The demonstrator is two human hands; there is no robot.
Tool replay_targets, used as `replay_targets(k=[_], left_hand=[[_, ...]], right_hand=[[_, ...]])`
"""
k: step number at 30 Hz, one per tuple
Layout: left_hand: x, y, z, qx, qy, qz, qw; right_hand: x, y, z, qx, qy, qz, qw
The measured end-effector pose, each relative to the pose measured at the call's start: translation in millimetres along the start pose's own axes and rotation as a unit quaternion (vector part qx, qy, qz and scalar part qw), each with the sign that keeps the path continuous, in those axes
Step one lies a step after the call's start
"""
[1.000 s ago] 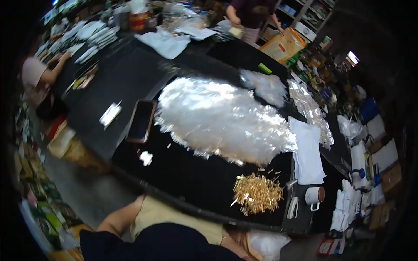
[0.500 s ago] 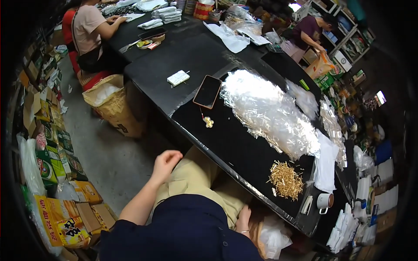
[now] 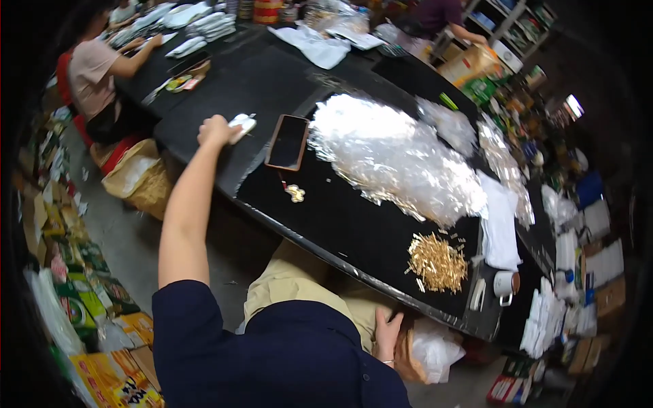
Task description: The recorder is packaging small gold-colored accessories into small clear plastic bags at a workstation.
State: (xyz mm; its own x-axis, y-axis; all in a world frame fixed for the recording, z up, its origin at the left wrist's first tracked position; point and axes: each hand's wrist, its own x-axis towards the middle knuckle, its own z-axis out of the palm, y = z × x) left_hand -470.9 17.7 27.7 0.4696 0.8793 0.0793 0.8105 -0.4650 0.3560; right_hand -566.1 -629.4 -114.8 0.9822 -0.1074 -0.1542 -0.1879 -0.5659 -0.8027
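Note:
My left hand [image 3: 216, 131] is stretched out over the black table, its fingers closed on the left end of a small white packet [image 3: 243, 126]. A thin tip sticks out of that packet's far end. Just right of it lies a dark-screened phone [image 3: 288, 141] in a pinkish case, with a gold-coloured charm [image 3: 295, 193] on a cord. Low beside my thigh, my right hand [image 3: 388, 329] is open, thumb apart from the fingers, holding nothing. Next to it is a brown paper bag [image 3: 407, 351] with clear plastic inside.
On the black table [image 3: 309, 228] lie a heap of shiny clear plastic sleeves [image 3: 401, 160], a pile of small gold-coloured pieces [image 3: 437, 263], a white cloth [image 3: 500, 221] and a mug [image 3: 505, 285]. One person [image 3: 95, 68] sits at the far left; another [image 3: 435, 20] handles an orange-white sack [image 3: 469, 64].
My left hand has moved from beside my lap up and forward to the white packet and closed on it. My right hand's fingers have spread. The whole view has shifted.

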Motion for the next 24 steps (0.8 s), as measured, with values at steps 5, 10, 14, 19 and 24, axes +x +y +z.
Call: replay_targets(k=[5,10,14,19,24], left_hand=[[76,-22,28,-0.001,-0.104,0.165,0.981],[71,-50,36,-0.195,-0.058,0.187,0.961],[-19,-23,-4,-0.391,-0.111,0.240,0.881],[-236,43,-62,-0.501,-0.312,0.264,0.763],[-335,84,-22,-0.563,-0.487,0.173,0.645]], right_hand=[[-27,-22,-2,-0.051,0.047,-0.043,0.997],[-35,-49,-13,-0.073,0.043,-0.052,0.995],[-47,-74,-31,-0.145,0.026,-0.151,0.977],[-46,-148,-28,0.134,-0.129,-0.172,0.967],[-21,-217,-18,0.172,-0.089,-0.277,0.941]])
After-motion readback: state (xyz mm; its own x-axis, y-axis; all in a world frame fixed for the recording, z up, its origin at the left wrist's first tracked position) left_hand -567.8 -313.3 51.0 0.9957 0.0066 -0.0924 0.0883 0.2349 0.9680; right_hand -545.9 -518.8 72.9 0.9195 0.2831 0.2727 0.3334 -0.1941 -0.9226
